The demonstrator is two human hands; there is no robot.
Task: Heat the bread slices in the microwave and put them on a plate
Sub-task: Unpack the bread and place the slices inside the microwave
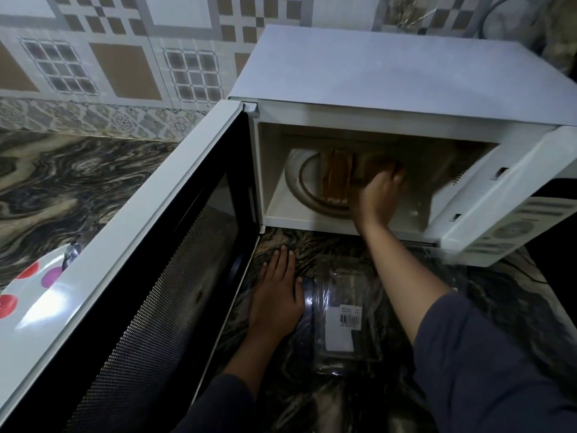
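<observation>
The microwave (390, 76) stands at the back right of the worktop (62, 182), with its door (150, 276) swung wide open to the left. The right hand (379, 195) is reaching into the cavity. One bread slice (337, 175) lies on the turntable (299, 179). The other slice (376, 162) is just beside it under the right hand. That hand's grip looks closed, with the fingers bent over the slice, though blur hides how firmly it holds. The left hand (278, 295) lies flat and open on the worktop in front of the microwave, holding nothing.

A clear plastic wrapper (343, 314) lies near the worktop's front edge, between the two arms, and looks empty. The dotted plate (31, 292) sits by the left edge, half hidden behind the door.

This looks like the loading step, with the bread being settled before heating, though it could equally be coming out. If it is loading, the next move calls for letting go, drawing the arm clear and shutting the door, which will need the left hand out of its path.
</observation>
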